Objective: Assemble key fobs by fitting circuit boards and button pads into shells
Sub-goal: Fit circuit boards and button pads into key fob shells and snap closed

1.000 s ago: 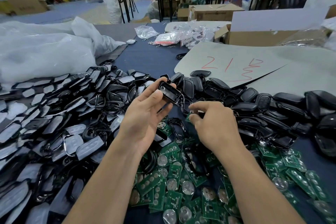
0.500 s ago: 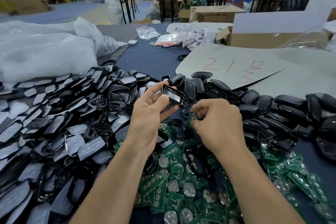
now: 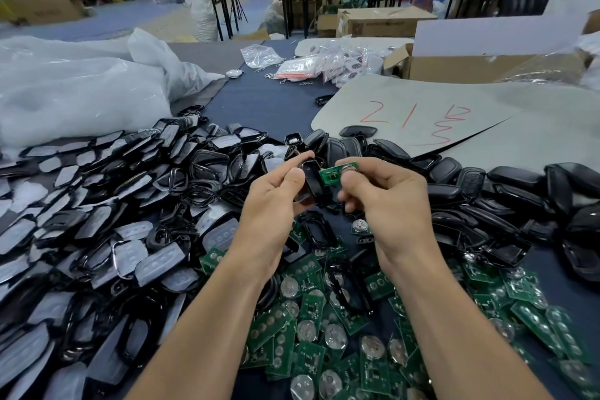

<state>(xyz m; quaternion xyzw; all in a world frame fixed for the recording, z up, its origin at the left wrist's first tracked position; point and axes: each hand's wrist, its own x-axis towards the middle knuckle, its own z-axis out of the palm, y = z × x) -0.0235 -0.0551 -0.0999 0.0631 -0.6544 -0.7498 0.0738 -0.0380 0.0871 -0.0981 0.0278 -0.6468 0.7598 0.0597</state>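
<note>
Green board, pinched in the right hand, sits just beside the black shell, at its 3 o'clock. The left hand grips that shell, seemingly tilted to receive it. Spare boards lie at 6 o'clock on the desk.

- A red hand-written "21" stands on the grey sheet lying on the tabletop.
- Beside it is a red squiggle, perhaps a "3"; I cannot tell.
- The dark print on the cardboard box behind is too blurred to read.
</note>
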